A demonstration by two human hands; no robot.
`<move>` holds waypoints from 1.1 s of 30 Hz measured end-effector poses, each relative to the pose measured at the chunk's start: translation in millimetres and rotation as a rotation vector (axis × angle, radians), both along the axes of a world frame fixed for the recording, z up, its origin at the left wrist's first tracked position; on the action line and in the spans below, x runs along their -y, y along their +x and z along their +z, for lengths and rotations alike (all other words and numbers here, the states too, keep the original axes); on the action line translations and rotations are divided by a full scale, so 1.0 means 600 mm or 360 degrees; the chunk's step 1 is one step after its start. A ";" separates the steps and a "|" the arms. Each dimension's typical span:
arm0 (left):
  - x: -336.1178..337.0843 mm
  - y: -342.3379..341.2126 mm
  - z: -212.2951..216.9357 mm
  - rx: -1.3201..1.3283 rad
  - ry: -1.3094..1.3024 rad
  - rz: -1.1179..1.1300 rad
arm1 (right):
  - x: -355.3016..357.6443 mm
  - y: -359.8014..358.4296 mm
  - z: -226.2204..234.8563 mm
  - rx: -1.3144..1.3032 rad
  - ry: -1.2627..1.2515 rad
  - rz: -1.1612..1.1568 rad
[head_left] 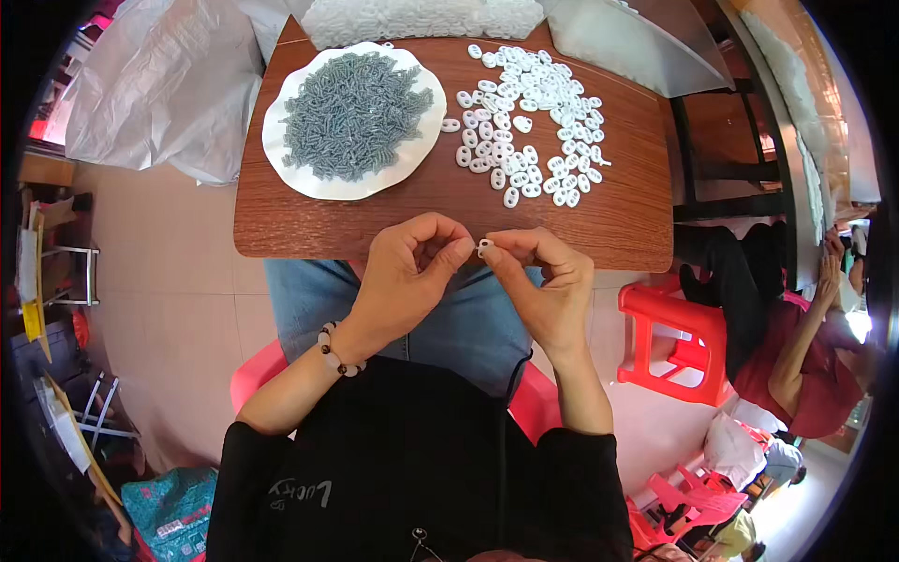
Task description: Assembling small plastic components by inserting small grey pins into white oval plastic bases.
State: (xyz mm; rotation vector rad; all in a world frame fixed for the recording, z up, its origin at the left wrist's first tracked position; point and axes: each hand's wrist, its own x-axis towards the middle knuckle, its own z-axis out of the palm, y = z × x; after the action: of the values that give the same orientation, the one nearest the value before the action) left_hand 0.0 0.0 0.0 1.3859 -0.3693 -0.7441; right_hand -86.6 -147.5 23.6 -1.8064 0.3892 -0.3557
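Over my lap, just off the table's near edge, my right hand (552,281) pinches a small white two-holed oval piece (484,247) between thumb and fingertips. Close beside it, my left hand (412,272) has thumb and forefinger pressed together; whatever they may hold is too small to make out. Many similar white oval pieces (503,148) lie loose on the right half of the brown wooden table (393,227). At the left stands a white wavy-rimmed plate (345,190), heaped with small grey-green rod-like pieces (356,112), perhaps springs.
Beyond the table's far edge are a bulging clear bag of white pieces (421,21) and a pale translucent bag (618,47). A large white plastic sack (164,89) stands left. Right are a red stool (674,342) and a seated person in dark red (815,375).
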 end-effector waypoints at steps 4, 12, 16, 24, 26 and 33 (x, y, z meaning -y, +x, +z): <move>0.001 -0.005 0.001 0.0066 0.0008 0.0039 | -0.002 -0.001 -0.002 -0.0018 0.0002 -0.0022; 0.003 -0.004 0.004 0.0280 0.0143 0.0083 | -0.002 -0.001 -0.005 -0.0072 0.0031 0.0002; 0.005 -0.003 0.004 0.0373 0.0173 0.0090 | -0.002 -0.002 -0.008 -0.0086 0.0057 0.0019; 0.001 0.000 -0.003 0.0163 0.0139 0.0058 | 0.001 0.001 -0.011 -0.0109 0.0165 0.0015; -0.001 0.002 -0.002 0.0124 0.0119 0.0032 | 0.002 0.003 -0.014 -0.0108 0.0220 0.0024; -0.003 0.011 -0.003 0.0074 0.0079 0.0009 | 0.009 0.006 -0.018 -0.0073 0.0313 0.0024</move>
State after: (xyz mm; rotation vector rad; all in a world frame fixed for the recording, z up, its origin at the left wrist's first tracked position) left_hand 6.5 1.7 -1.7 1.4521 -0.3852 -0.7216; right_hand -83.2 -152.6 12.7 -1.6263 0.4274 -0.2562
